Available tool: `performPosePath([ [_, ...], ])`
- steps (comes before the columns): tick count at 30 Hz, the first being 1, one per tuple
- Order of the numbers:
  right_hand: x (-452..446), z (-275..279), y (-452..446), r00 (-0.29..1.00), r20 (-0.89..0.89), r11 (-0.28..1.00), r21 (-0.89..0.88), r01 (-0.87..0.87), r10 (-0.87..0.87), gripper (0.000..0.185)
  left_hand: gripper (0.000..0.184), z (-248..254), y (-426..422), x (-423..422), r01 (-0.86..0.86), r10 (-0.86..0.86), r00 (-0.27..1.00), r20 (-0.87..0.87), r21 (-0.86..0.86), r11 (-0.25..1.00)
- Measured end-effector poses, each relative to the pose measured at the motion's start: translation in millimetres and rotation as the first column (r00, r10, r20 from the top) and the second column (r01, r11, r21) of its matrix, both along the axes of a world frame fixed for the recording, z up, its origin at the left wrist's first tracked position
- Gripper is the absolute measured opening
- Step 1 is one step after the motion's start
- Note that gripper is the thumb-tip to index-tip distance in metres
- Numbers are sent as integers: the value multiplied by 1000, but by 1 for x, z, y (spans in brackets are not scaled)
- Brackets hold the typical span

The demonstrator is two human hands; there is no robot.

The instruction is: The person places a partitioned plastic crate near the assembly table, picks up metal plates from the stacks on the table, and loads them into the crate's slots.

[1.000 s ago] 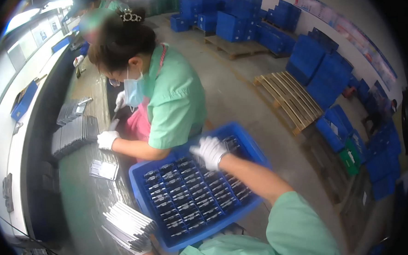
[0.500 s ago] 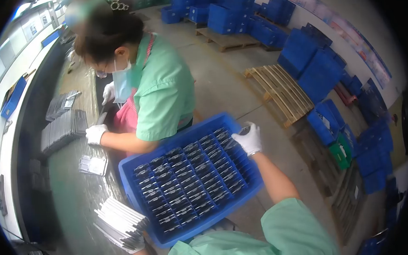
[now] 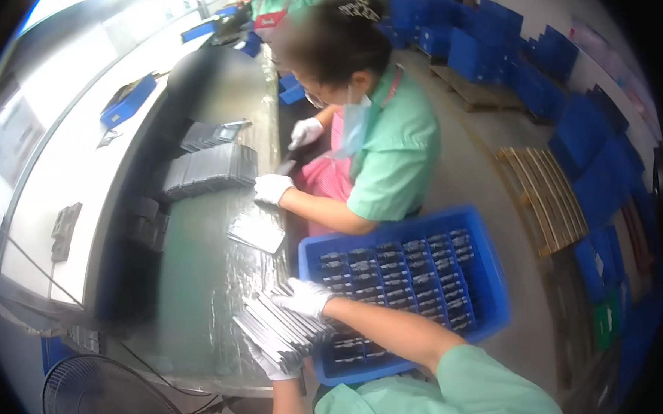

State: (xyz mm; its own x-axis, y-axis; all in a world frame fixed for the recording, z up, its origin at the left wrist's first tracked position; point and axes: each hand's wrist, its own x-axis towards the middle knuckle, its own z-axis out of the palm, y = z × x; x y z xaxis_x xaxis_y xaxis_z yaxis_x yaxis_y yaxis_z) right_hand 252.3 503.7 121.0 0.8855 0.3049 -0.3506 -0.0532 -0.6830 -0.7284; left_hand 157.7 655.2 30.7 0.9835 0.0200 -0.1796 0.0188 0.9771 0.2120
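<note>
My left hand [image 3: 274, 364], in a white glove, holds a stack of thin metal plates [image 3: 281, 322] from below, over the edge of the green work table [image 3: 193, 289]. Against the upper right end of that stack rests my right hand [image 3: 304, 297], also gloved, its fingers over the plates. To the right, under my right forearm, is a blue crate [image 3: 492, 273] with dividers and rows of metal parts in its compartments. A flat metal piece [image 3: 256, 232] lies on the table beyond the stack.
A masked person [image 3: 388, 144] in green works beside the table, near stacked plates [image 3: 209, 168]. A fan [image 3: 105, 402] stands at lower left. A wooden pallet [image 3: 544, 196] and blue crates [image 3: 594, 141] are at the right. Another person [image 3: 287, 3] is at the far end.
My right hand has moved from the crate's far right side to the plates in my left hand. The view has turned left, so the table and crate appear farther right.
</note>
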Motion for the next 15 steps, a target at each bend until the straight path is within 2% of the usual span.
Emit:
performPosePath([
  [3,27,-22,6,972,-85,973,98,-211,219,62,65,-8,6,2,4,-5,1000,-15,-61,998],
  [4,39,-40,4,937,-133,933,209,-292,323,65,65,-5,6,4,-2,1,1000,-18,-50,999],
  [6,30,2,-4,965,-174,980,20,-197,198,69,66,0,3,-1,-8,6,999,-52,-27,1000],
  [8,27,-11,-10,991,-15,991,41,-130,131,69,64,7,1,-1,-15,13,999,-45,-57,998],
  [9,27,-14,-11,993,-39,993,46,-107,109,78,62,3,2,0,-11,10,1000,-29,-61,998],
  [12,23,-19,-16,992,77,989,103,-103,95,80,60,14,0,2,9,-9,1000,-7,-64,998],
  [13,20,-18,-18,982,164,989,99,-109,91,71,59,15,-1,4,-5,6,1000,5,-63,998],
  [15,27,-8,-34,972,107,972,89,-218,209,61,61,9,2,6,-48,48,999,0,-5,999],
])
